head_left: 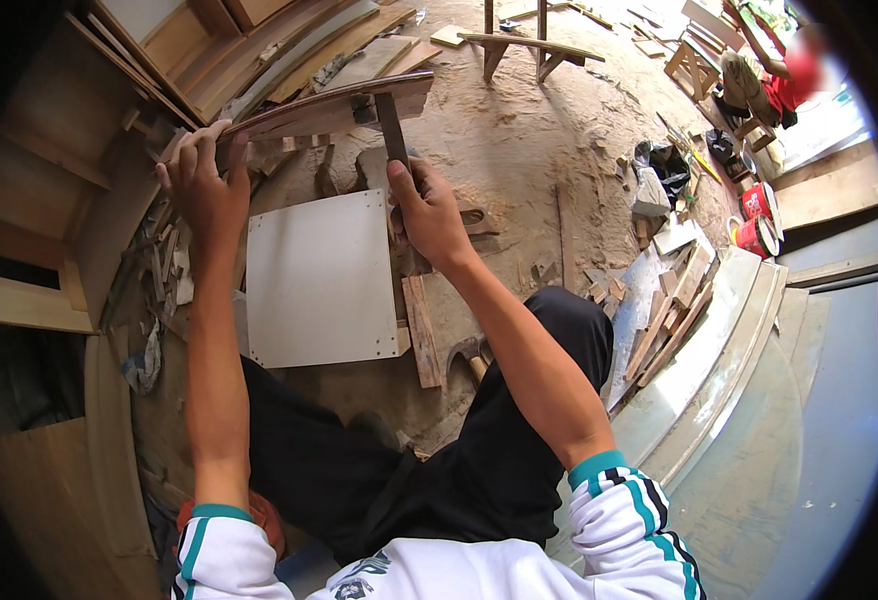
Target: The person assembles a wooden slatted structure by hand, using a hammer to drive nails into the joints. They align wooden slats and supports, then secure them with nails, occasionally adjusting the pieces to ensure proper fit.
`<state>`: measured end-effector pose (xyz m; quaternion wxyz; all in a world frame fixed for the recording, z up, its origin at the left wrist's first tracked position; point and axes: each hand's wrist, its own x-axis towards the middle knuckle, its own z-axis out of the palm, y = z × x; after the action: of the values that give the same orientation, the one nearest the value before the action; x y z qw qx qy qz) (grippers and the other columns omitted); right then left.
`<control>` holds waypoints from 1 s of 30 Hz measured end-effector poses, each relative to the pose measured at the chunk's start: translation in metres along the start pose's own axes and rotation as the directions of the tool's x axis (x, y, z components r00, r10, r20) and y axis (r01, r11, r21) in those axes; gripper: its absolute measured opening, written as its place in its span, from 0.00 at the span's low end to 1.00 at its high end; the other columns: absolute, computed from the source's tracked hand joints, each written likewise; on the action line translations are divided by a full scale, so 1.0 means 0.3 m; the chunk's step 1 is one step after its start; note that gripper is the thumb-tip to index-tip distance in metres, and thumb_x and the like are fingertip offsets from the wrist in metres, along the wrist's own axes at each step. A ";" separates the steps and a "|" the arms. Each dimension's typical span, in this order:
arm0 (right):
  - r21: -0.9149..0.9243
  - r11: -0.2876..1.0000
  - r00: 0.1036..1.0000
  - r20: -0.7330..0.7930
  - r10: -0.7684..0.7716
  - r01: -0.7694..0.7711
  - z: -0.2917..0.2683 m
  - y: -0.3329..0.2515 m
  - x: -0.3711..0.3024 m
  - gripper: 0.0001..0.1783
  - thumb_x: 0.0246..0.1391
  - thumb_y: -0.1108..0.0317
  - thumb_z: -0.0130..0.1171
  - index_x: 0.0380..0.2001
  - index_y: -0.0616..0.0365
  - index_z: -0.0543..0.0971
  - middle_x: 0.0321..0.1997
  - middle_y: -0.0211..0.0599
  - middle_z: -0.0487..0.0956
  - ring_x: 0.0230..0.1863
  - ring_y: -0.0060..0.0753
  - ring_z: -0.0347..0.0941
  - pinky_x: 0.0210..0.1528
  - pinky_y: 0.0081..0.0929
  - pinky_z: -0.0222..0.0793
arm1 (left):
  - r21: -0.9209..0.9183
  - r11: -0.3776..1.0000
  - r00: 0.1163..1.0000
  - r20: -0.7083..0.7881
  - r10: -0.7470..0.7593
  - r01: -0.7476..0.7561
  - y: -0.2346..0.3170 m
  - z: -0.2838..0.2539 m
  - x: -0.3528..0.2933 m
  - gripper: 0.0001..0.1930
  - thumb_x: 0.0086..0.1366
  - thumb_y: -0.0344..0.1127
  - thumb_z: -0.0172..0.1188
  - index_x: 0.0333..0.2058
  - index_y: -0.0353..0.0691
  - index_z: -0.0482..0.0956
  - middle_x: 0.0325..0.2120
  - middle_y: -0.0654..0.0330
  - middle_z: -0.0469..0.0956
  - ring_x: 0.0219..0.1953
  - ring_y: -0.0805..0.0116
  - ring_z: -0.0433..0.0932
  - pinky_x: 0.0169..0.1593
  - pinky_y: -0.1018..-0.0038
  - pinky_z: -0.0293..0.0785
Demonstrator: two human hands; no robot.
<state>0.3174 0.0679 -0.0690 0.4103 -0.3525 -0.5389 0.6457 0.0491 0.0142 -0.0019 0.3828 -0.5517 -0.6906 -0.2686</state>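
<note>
My left hand (209, 185) is closed round the left end of a long wooden board (304, 115), which is raised at a slant. My right hand (431, 215) grips a flat dark metal blade (392, 128), thumb along it; its kind cannot be made out. The blade's upper end meets the board near its right end, beside a dark notch. Below the board a white square panel (319, 280) with small dots along its edges lies between my arms. A short wood strip (420, 330) rests against its right side, and a hammer (467, 352) lies near my right knee.
Scrap wood strips (674, 310) are piled at the right, near two red cans (757, 235). Wooden cabinet frames (49, 170) stand at the left. Planks (374, 62) and a small wooden bench (534, 42) are farther back. Another person (779, 95) sits at the far right.
</note>
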 end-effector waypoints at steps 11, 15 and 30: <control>-0.411 0.902 0.974 -0.116 -0.196 0.132 -0.043 -0.042 -0.028 0.28 0.62 0.44 0.56 0.42 0.64 0.78 0.27 0.40 0.78 0.30 0.31 0.74 0.36 0.33 0.70 | 0.035 0.999 1.000 0.004 -0.017 0.016 0.090 -0.043 -0.021 0.15 0.68 0.57 0.55 0.47 0.63 0.81 0.45 0.73 0.79 0.53 0.68 0.74 0.62 0.54 0.54; -0.492 0.865 0.966 -0.158 -0.203 0.101 -0.073 -0.031 -0.008 0.27 0.64 0.45 0.54 0.39 0.64 0.77 0.23 0.40 0.76 0.26 0.31 0.72 0.31 0.33 0.68 | -0.141 0.990 0.999 0.046 0.021 -0.014 0.076 -0.061 0.002 0.15 0.67 0.54 0.59 0.48 0.59 0.81 0.48 0.71 0.79 0.54 0.68 0.74 0.63 0.57 0.52; -0.394 0.916 0.982 -0.133 -0.136 0.074 -0.140 0.075 0.003 0.24 0.66 0.45 0.51 0.33 0.57 0.69 0.19 0.30 0.70 0.16 0.20 0.68 0.16 0.25 0.64 | -0.185 -0.820 0.002 0.976 -0.219 0.542 -0.055 -0.096 -0.028 0.45 0.60 0.71 0.55 0.64 0.42 0.61 0.67 0.49 0.57 0.66 0.54 0.60 0.65 0.58 0.61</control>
<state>0.3513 0.0839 -0.0982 0.4081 -0.4471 -0.6397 0.4737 0.0406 -0.0175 0.0082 -0.5278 0.0465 -0.4444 -0.7223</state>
